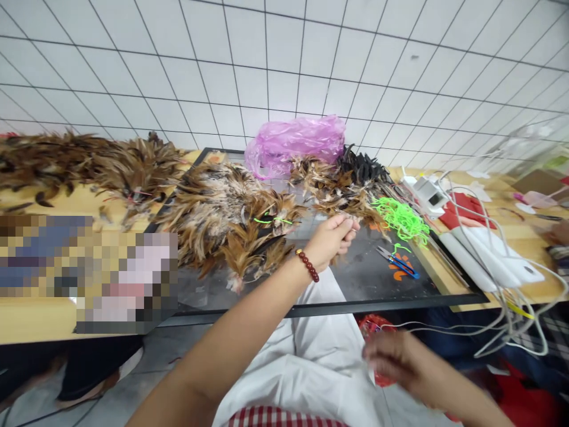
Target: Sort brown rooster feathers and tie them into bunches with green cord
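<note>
My left hand (332, 238), with a dark red bead bracelet (307, 265) at the wrist, is closed above the dark, black-edged board (355, 279). Brown feather tips (340, 259) show just below its fist; most of what it grips is hidden. Low at the right, my right hand (391, 357) hangs beside my lap, its fingers smeared by motion. A large heap of brown feathers (213, 207) covers the board's left part. Green string (402, 220) lies tangled at the right, with blue-handled scissors (397, 261) in front of it.
A pink plastic bag (297, 142) and black feathers (362, 166) sit by the tiled wall. More brown feathers (80, 160) line the table's left. At the right are a white power bank-like block (511, 261), loose white cables (502, 308) and a red cloth (466, 210). Pixelation hides an area at left.
</note>
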`<state>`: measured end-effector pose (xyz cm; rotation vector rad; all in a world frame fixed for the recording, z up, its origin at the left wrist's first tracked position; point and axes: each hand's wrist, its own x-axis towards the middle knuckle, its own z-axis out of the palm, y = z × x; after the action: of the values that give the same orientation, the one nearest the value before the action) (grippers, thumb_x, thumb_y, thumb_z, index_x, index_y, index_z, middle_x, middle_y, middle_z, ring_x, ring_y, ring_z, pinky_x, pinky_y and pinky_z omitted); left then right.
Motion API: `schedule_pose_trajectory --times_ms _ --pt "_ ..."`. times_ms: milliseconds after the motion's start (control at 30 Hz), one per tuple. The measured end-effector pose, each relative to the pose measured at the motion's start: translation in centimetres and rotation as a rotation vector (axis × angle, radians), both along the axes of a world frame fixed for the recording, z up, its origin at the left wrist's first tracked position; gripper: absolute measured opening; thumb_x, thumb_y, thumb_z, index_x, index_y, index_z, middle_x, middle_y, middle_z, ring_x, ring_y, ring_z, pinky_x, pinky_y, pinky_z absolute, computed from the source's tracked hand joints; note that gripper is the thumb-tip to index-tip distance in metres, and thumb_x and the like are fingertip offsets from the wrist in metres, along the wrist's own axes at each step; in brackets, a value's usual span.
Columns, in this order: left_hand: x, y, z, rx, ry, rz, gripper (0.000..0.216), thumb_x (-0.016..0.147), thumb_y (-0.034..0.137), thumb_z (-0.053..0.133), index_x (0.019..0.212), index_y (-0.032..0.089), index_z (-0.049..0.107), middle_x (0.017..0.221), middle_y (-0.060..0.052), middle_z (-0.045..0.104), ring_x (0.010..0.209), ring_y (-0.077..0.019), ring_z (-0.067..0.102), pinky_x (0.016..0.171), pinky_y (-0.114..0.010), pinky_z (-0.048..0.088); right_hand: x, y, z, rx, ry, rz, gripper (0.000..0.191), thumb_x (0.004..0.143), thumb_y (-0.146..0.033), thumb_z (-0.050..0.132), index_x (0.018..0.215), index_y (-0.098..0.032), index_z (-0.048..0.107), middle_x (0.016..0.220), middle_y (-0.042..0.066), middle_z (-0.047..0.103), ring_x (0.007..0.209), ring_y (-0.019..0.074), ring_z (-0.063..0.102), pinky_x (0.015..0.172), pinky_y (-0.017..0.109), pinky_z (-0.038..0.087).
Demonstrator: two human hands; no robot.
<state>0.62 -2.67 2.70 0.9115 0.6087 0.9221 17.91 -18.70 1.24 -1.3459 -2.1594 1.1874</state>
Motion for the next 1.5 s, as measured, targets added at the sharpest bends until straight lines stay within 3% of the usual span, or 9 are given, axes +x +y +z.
schedule_pose_trajectory --times_ms 167,333,467,667,833,1133,1233,1367,1500 --pt "-0.2 1.2 -2.0 -0.029 0.043 0.075 0.019 0.094 0.020 0.045 0.078 0.014 0.052 0.056 0.006 0.037 0.039 -0.0016 0.026 0.039 -0.013 0.017 -0.6 12.1 1.7 0.330 0.332 -0.436 0.029 0.086 -0.045 0.061 0.098 -0.020 0.070 0.078 0.002 0.066 0.067 0.0126 0.056 0.064 0.027 0.047" --pt "-0.9 1.9 -2.4 -0.007 0.030 0.095 0.020 0.093 0.025 0.049 0.076 0.016 0.047 0.056 0.007 0.037 0.039 -0.0018 0.025 0.040 -0.013 0.017 -3.5 19.2 0.3 0.108 0.558 -0.264 0.044 0.076 -0.051 0.069 0.108 -0.020 0.071 0.083 0.003 0.067 0.071 0.0128 0.055 0.067 0.027 0.046" --pt "-1.4 2.4 -2.3 -0.006 0.061 0.008 0.025 0.090 0.035 0.055 0.076 0.016 0.048 0.055 0.007 0.038 0.039 -0.0015 0.024 0.039 -0.013 0.016 -3.7 19.5 -0.9 -0.097 0.748 -0.202 0.042 0.072 -0.047 0.075 0.104 -0.021 0.073 0.071 -0.001 0.063 0.063 0.0096 0.053 0.062 0.024 0.043" --pt "-2.5 3.1 -2.0 -0.067 0.189 -0.200 0.029 0.085 0.036 0.062 0.071 0.014 0.051 0.052 0.006 0.037 0.038 -0.0005 0.022 0.039 -0.014 0.014 -2.9 20.2 -1.5 -0.213 0.760 -0.165 0.034 0.063 -0.041 0.083 0.088 -0.019 0.074 0.062 -0.002 0.062 0.055 0.0086 0.050 0.052 0.022 0.039" --pt "-2.9 2.8 -2.5 -0.057 0.182 -0.119 0.015 0.086 0.022 0.057 0.074 0.014 0.051 0.053 0.006 0.039 0.038 -0.0010 0.024 0.039 -0.013 0.015 -4.2 20.6 -2.5 -0.163 0.821 -0.272 0.032 0.057 -0.043 0.086 0.068 -0.018 0.068 0.059 -0.002 0.062 0.051 0.0078 0.047 0.051 0.022 0.038" --pt "-2.6 2.6 -3.5 -0.019 0.148 0.031 0.025 0.088 0.033 0.056 0.072 0.014 0.052 0.053 0.006 0.038 0.039 -0.0015 0.024 0.039 -0.014 0.015 -5.6 20.2 -2.6 -0.125 0.815 -0.330 0.038 0.066 -0.052 0.077 0.066 -0.018 0.062 0.054 -0.004 0.053 0.049 0.0080 0.042 0.050 0.023 0.034" --pt "-2.5 2.7 -3.5 -0.011 0.149 0.063 0.025 0.088 0.031 0.056 0.070 0.015 0.049 0.053 0.007 0.037 0.039 -0.0017 0.024 0.039 -0.014 0.015 -4.3 20.6 -1.6 0.082 0.773 -0.460 0.035 0.072 -0.054 0.071 0.079 -0.020 0.066 0.059 -0.004 0.053 0.051 0.0087 0.043 0.052 0.024 0.036" --pt "-2.4 2.5 -3.4 -0.009 0.160 0.095 0.026 0.087 0.031 0.058 0.068 0.015 0.049 0.053 0.006 0.037 0.040 -0.0020 0.026 0.039 -0.014 0.016 1.4 22.7 0.1 0.449 0.697 -0.776 0.027 0.073 -0.043 0.069 0.085 -0.020 0.066 0.061 -0.005 0.052 0.052 0.0090 0.043 0.053 0.024 0.037" --pt "-2.3 2.3 -3.4 -0.017 0.149 0.141 0.026 0.085 0.033 0.060 0.069 0.015 0.050 0.054 0.006 0.038 0.040 -0.0019 0.026 0.039 -0.014 0.017 7.7 25.1 0.2 0.696 0.328 -1.087 0.021 0.075 -0.033 0.061 0.083 -0.015 0.067 0.068 0.000 0.058 0.061 0.0126 0.049 0.064 0.028 0.042"
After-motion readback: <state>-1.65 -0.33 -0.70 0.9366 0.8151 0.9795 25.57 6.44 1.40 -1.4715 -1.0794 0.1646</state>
